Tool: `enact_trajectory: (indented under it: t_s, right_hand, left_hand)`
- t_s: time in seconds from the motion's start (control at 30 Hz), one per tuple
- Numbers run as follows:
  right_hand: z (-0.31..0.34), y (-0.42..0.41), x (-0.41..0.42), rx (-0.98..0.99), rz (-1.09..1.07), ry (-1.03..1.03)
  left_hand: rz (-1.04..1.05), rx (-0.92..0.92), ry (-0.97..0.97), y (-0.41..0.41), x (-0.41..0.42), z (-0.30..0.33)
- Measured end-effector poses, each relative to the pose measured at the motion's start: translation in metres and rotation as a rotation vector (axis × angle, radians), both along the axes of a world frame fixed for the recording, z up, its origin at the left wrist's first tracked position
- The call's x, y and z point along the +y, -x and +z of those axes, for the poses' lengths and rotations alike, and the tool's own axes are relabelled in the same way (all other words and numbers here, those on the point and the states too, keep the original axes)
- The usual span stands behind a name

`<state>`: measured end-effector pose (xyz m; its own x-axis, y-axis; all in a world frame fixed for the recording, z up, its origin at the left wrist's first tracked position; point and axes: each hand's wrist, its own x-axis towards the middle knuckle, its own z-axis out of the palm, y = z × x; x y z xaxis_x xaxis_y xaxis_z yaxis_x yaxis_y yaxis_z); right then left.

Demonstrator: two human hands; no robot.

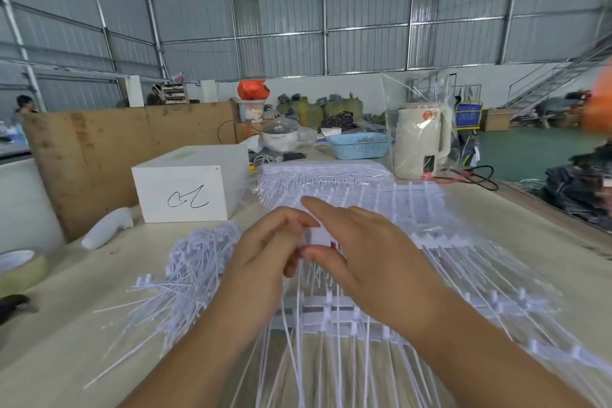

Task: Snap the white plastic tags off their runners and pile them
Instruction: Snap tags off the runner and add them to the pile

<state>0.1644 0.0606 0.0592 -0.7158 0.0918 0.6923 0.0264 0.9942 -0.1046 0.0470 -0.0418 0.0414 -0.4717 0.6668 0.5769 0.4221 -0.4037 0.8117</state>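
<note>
Both hands meet mid-table: left hand (271,242) and right hand (361,242) pinch one white tag (320,236) over the runners (331,305); loose pile (198,262) at nine o'clock. Uneven twisting could tear it

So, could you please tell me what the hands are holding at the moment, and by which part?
Both hands pinch one white tag by its flat head: left hand on its left edge, right hand with thumb below and forefinger above.

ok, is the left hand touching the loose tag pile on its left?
Cannot tell. In the head view the left hand overlaps the pile of snapped tags at its edge, with neither contact nor gap plainly visible.
</note>
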Motion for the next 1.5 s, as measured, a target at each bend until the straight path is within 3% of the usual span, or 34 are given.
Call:
enact_trajectory:
  t_s: [0.07, 0.23, 0.4, 0.53, 0.73, 0.9, 1.07, 1.3, 1.4, 1.5]
  right_hand:
    - [-0.002, 0.0, 0.0, 0.008, 0.006, 0.004]
    - [-0.003, -0.002, 0.004, -0.008, 0.021, 0.094]
    - [-0.005, -0.003, 0.018, -0.146, 0.046, 0.234]
    - [-0.008, -0.003, 0.021, -0.178, -0.01, 0.136]
    - [-0.005, -0.003, 0.021, -0.145, 0.021, 0.145]
    - [-0.008, 0.003, 0.011, -0.061, -0.099, 0.123]
    - [0.005, -0.001, 0.027, 0.302, -0.207, 0.431]
    - [-0.004, 0.002, 0.006, -0.117, 0.017, 0.176]
    - [-0.006, 0.002, 0.003, -0.096, 0.045, 0.151]
    - [-0.006, 0.0, 0.004, -0.039, 0.065, 0.144]
  left_hand:
    - [-0.017, 0.135, 0.06, -0.001, -0.001, -0.004]
    - [0.011, 0.188, 0.042, 0.002, -0.003, -0.004]
    - [0.09, 0.129, 0.012, 0.008, -0.002, -0.004]
    - [0.037, 0.097, 0.123, 0.009, -0.001, -0.007]
    - [0.036, 0.032, 0.064, 0.005, 0.001, -0.004]
    - [0.078, -0.136, -0.006, -0.006, 0.006, -0.001]
    - [0.075, -0.219, -0.011, -0.028, 0.015, -0.014]
    - [0.106, -0.274, -0.031, -0.013, 0.012, -0.008]
    - [-0.012, -0.24, 0.007, -0.008, 0.007, -0.003]
    - [-0.032, -0.087, 0.051, -0.008, 0.004, -0.001]
